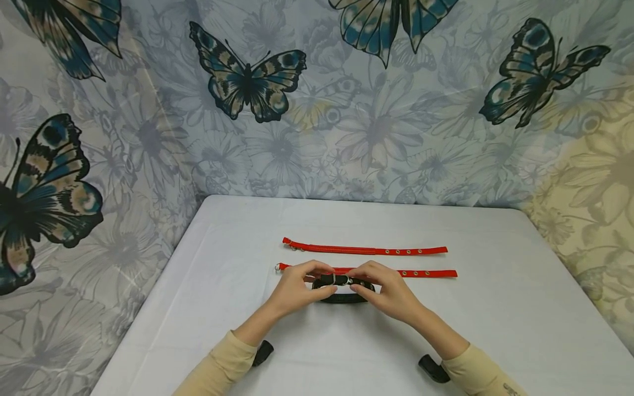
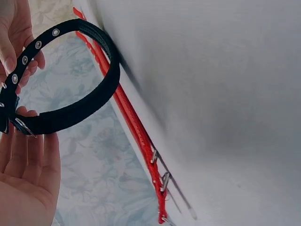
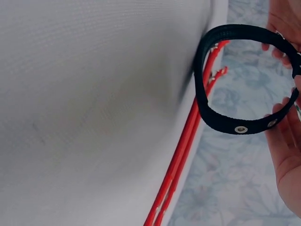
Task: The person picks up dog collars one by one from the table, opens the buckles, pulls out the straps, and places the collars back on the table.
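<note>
Both hands hold a black collar [image 1: 345, 298] bent into a closed loop, low over the white table. My left hand [image 1: 293, 287] pinches it at the left, beside the metal buckle [image 1: 333, 279]. On the other side my right hand [image 1: 393, 290] pinches the strap between thumb and fingers. Metal-rimmed holes [image 2: 38, 44] run along one stretch of the black strap in the left wrist view. The right wrist view shows the loop [image 3: 244, 32] standing on edge, with the fingers [image 3: 284, 136] behind its near end. Part of the buckle is hidden by the fingertips.
Two red collars lie stretched out side by side beyond the hands: a far one [image 1: 346, 249] and a nearer one [image 1: 428, 274], partly covered by the hands. The white-covered table [image 1: 198, 308] meets butterfly-patterned fabric [image 1: 307, 159] at its back edge.
</note>
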